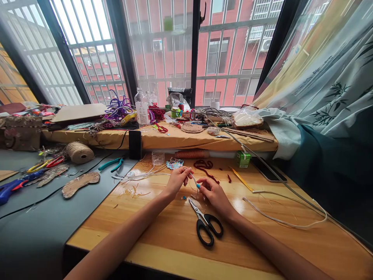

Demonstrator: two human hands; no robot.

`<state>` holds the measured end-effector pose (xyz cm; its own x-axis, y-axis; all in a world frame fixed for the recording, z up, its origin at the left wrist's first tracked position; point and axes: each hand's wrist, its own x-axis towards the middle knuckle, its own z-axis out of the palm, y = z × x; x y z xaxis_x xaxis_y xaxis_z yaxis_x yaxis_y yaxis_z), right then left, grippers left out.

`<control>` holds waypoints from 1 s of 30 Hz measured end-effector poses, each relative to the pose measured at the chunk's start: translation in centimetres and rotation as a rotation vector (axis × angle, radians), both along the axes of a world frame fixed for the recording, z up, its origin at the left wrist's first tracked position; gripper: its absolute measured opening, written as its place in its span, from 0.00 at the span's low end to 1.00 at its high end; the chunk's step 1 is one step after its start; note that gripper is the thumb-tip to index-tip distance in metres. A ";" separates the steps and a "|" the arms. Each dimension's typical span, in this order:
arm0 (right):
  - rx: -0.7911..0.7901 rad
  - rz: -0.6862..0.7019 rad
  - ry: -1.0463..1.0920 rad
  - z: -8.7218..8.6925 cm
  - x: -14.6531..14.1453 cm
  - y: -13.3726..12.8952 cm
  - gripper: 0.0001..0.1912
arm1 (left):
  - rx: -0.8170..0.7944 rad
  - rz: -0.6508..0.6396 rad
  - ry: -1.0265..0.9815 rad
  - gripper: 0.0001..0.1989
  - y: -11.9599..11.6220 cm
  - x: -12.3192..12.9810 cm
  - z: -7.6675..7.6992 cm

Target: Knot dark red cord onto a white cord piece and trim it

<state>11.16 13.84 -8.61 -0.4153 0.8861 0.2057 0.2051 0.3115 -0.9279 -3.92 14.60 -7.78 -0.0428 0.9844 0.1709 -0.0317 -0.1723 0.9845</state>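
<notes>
My left hand (pixel 178 181) pinches a thin pale cord (pixel 193 178) above the middle of the wooden table (pixel 140 229). The cord runs down to my right hand (pixel 214 192), whose fingertips close on it beside a small turquoise bead (pixel 198 186). Whether the bead is threaded on the cord I cannot tell. Black-handled scissors (pixel 205 221) lie just below my hands, blades pointing away. Another small turquoise piece (pixel 184 198) rests left of the scissor tips. Pale cords (pixel 145 175) trail off to the left behind my left wrist.
On the right lie a looped white cord (pixel 294 224), a yellow strip (pixel 241 179) and a phone (pixel 268 170). Dark red cord (pixel 204 166) and a clear round container (pixel 158 158) are behind my hands. Left are teal pliers (pixel 111 164) and a twine spool (pixel 79 152). A cluttered ledge (pixel 169 140) spans the back.
</notes>
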 end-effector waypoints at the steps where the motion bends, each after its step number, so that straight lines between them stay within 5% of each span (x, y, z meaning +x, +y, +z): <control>1: -0.028 0.031 0.031 -0.1 0.0 0.1 0.15 | 0.002 0.007 -0.004 0.16 0.0 0.0 0.0; 8: -0.162 0.202 0.163 -0.1 -0.1 0.5 0.27 | 0.068 0.030 -0.023 0.14 0.0 0.0 -0.1; 18: -0.283 0.196 0.230 -0.2 -0.3 0.5 0.17 | 0.030 -0.075 -0.005 0.15 -0.3 0.0 0.5; 30: -0.189 0.198 0.128 -0.1 -0.1 0.5 0.15 | -0.011 -0.184 0.044 0.17 -1.1 0.6 1.1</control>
